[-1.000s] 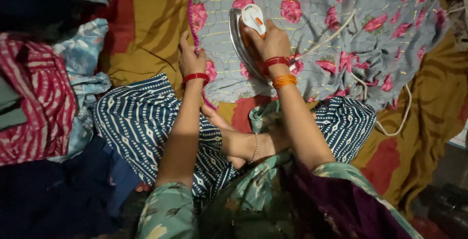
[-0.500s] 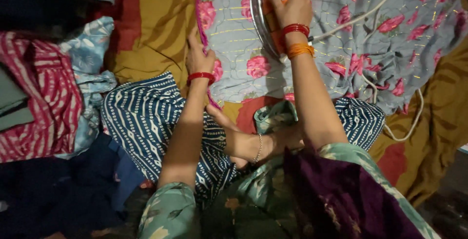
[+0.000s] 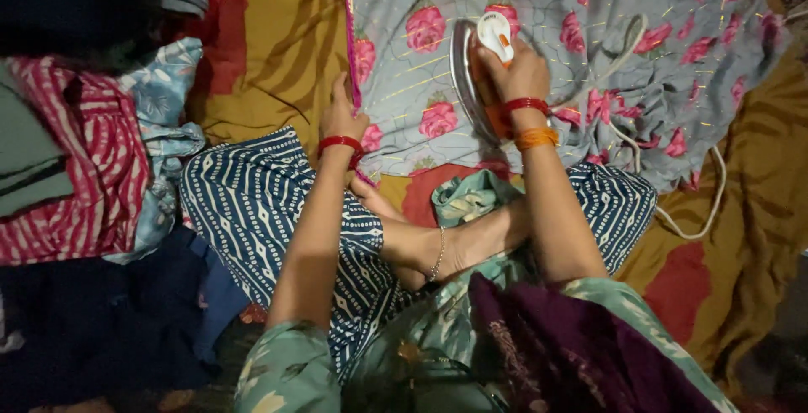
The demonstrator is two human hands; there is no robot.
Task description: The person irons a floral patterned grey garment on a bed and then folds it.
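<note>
- Our right hand has its grip closed around the iron, on the grey floral cloth
- Our left hand lies flat, fingers loose, on the cloth's pink edge, left of the iron

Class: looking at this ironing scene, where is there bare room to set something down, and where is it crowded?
Free: the yellow sheet between the clothes pile and the grey floral cloth; also beyond the cord. Crowded: around the iron, right hand and left hand.

place: home, floor-level ironing spot | signs: yellow-red bedspread, piled clothes, electric iron
</note>
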